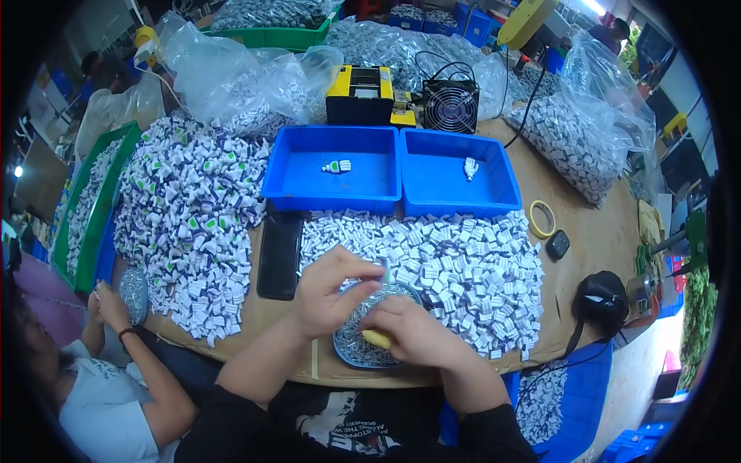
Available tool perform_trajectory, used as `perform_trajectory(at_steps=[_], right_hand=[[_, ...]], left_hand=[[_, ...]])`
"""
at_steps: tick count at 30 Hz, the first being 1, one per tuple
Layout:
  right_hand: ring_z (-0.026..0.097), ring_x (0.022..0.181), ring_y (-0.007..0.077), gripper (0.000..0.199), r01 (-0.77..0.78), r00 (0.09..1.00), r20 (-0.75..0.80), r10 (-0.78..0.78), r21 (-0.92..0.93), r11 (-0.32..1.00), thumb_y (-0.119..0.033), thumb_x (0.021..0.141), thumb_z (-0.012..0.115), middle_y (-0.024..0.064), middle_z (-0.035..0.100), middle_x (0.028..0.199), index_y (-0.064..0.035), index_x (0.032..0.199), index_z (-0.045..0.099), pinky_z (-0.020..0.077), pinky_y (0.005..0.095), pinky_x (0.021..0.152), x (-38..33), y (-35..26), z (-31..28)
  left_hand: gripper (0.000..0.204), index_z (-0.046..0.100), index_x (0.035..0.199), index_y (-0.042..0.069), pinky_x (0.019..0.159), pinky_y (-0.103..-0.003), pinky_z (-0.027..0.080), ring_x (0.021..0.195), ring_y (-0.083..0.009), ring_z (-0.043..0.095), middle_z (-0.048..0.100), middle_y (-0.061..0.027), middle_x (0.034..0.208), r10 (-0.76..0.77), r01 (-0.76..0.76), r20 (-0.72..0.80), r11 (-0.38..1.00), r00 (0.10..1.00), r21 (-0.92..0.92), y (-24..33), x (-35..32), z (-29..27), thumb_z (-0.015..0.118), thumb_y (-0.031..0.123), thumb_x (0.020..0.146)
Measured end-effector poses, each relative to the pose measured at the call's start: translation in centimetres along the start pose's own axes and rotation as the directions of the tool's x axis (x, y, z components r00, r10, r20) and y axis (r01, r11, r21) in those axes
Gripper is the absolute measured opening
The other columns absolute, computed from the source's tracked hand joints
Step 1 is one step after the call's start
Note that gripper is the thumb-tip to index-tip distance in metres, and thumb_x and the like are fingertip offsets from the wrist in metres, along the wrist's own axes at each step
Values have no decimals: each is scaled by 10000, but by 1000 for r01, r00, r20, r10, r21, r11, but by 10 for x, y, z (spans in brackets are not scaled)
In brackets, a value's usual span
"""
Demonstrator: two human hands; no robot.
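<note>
Both hands (332, 289) over screw dish (351, 351)

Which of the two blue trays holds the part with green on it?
The left blue tray. Its small part is white with green; the part in the right blue tray looks plain white.

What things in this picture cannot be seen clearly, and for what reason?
Head view only:
- The small part in the left hand: too small, fingers cover it.
- The yellow thing under the right hand: mostly covered, its kind is unclear.
- The round dish of tiny metal pieces: both hands hide its middle; single pieces blur.
- The white parts in the two blue trays: too small for detail.
- The co-worker's hands: what they hold is hidden.
</note>
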State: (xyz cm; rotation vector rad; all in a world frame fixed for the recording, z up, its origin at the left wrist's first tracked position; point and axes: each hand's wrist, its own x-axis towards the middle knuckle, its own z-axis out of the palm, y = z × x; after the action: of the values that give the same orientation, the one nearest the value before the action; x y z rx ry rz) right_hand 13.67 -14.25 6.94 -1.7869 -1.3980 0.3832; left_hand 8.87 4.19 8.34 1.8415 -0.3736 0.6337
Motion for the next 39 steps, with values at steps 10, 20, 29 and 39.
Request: perform_trajectory(at_steps=[10, 20, 29, 39], right_hand=[[630, 860, 193, 192, -104, 860, -442, 257, 342, 934, 83, 774, 589, 104, 609, 930, 0, 944, 622, 514, 279, 764, 4, -5, 0], [642, 884, 154, 208, -239, 817, -439, 373, 331, 913, 70, 789, 645, 103, 661, 925, 30, 992, 626, 509, 262, 794, 1, 5, 5], [632, 860, 133, 196, -201, 789, -419, 449, 515, 833, 58, 796, 659, 84, 651, 933, 26, 983, 611, 507, 251, 767, 3, 7, 10], [642, 829, 175, 134, -111, 861, -435, 263, 345, 932, 19, 748, 711, 114, 640, 927, 13, 870, 656, 513, 253, 719, 5, 3, 5]], left_hand=[[165, 686, 899, 16, 626, -266, 478, 729, -192, 618, 638, -104, 814, -114, 120, -57, 986, 992, 115, -22, -21, 8, 719, 16, 737], [179, 685, 905, 19, 611, -284, 510, 717, -219, 649, 653, -115, 832, -87, 107, -98, 970, 991, 218, -16, -26, 16, 724, 16, 730], [174, 681, 897, 21, 594, -279, 518, 704, -199, 646, 653, -113, 834, 72, -44, -95, 963, 993, 267, -23, -27, 19, 722, -8, 731], [175, 673, 888, 35, 580, -296, 502, 686, -232, 629, 639, -118, 815, -15, 39, -119, 977, 993, 209, -24, -26, 15, 717, -17, 726]])
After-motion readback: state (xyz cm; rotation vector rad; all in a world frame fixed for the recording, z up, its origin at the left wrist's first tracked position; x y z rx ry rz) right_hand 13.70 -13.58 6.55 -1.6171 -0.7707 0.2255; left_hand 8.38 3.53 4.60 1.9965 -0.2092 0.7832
